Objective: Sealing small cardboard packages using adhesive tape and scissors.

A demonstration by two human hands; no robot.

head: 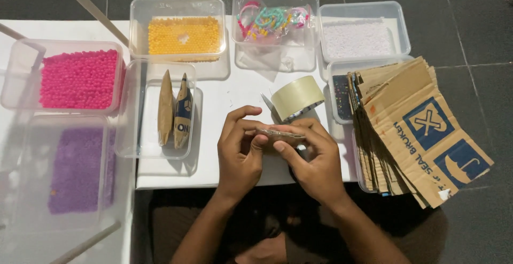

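Dark floor tiles surround a white counter (235, 90) set with clear plastic tubs. At the far edge, one tub (179, 29) holds yellow beads, the next (275, 21) holds colourful bracelets in a bag, and a third (366, 32) holds white beads. To the left, a tub of pink beads (80, 77) sits beyond a tub of purple beads (77, 168). A nearer tub (160, 109) contains two folded cardboard pieces. A tape roll (296, 97) stands just beyond the hands; a fanned stack of cardboard strips (411, 130) lies right. The left hand (240, 154) and right hand (315, 160) pinch a small cardboard strip (280, 132) between closed fingers, above the counter's near edge.
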